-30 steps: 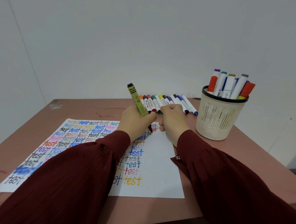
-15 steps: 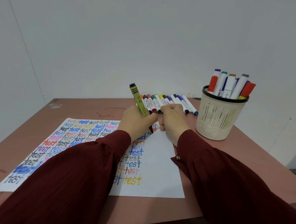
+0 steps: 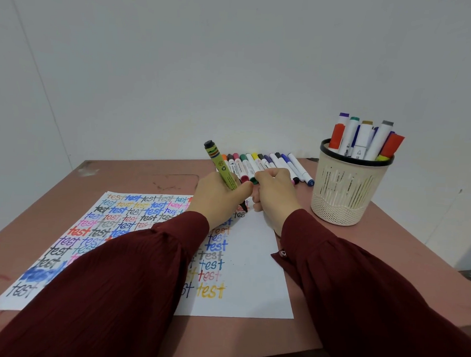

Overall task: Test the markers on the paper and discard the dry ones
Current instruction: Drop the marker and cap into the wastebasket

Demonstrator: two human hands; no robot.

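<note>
My left hand (image 3: pixel 218 198) grips an olive-green marker (image 3: pixel 220 168) with a black end, tilted up to the left. Its dark tip (image 3: pixel 244 207) touches the white paper (image 3: pixel 254 261) near the top edge, beside a small black "test". Rows of coloured "test" words cover the sheet's left and middle; its right part is blank. My right hand (image 3: pixel 276 192) rests in a fist at the paper's top edge, close to my left thumb; anything inside the fist is hidden.
A row of several capped markers (image 3: pixel 267 165) lies on the brown table (image 3: pixel 136 178) just beyond my hands. A cream mesh cup (image 3: pixel 345 189) with several upright markers stands at the right. A white wall stands behind the table.
The green marker's upper end has shifted slightly to the right while its tip stays on the paper. Both hands have stayed in nearly the same place.
</note>
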